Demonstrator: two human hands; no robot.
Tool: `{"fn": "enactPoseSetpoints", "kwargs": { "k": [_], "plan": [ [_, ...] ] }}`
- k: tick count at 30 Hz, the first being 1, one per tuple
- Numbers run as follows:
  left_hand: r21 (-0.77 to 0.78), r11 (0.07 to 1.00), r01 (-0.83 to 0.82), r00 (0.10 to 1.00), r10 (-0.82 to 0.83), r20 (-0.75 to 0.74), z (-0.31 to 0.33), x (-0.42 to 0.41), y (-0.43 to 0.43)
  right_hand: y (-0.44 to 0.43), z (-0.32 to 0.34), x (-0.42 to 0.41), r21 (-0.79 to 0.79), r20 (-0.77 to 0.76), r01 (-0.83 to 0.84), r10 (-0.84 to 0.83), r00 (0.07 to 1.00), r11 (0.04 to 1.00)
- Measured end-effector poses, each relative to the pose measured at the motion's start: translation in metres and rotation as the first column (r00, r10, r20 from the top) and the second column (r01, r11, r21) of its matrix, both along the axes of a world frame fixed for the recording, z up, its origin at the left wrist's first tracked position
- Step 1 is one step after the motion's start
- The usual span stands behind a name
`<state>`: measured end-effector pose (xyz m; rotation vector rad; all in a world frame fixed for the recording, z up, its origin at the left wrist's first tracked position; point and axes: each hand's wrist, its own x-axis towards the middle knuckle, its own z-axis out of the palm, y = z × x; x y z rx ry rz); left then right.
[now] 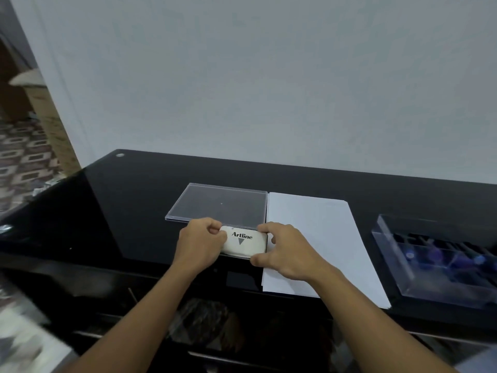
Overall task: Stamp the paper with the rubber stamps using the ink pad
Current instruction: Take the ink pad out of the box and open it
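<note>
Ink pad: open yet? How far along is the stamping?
Early. Laid out: white paper and the clear box of stamps. In hand: left hand and right hand grip the Artline ink pad, lid on. Left: open it, ink a stamp, press it; paper looks blank.

A glossy black counter is carrying four items. A clear flat tray is lying at centre, touching a stack of white paper on its right. A clear box is sitting further right, apart. An ink pad is sitting at the front edge.
</note>
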<state>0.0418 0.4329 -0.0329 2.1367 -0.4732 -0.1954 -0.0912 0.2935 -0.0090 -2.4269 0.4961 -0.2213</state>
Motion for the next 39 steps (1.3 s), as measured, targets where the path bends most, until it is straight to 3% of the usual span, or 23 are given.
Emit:
{"fn": "enactPoseSetpoints", "kwargs": {
  "k": [13, 31, 39],
  "plan": [
    [-0.016, 0.999, 0.038, 0.996, -0.037, 0.084, -0.017, 0.014, 0.008, -0.009, -0.019, 0.019, -0.068, -0.042, -0.018, 0.016, 0.999, 0.998],
    [-0.037, 0.999, 0.036, 0.992, -0.032, 0.124, -0.030, 0.009, 0.010, -0.016, -0.022, 0.017, 0.000, 0.002, 0.029, -0.029, 1.000, 1.000],
    [-0.146, 0.989, 0.008, 0.998, 0.001, 0.059, -0.031, 0.008, 0.010, -0.024, -0.019, 0.018, 0.157, 0.026, 0.070, -0.074, 0.997, 0.985]
  ]
}}
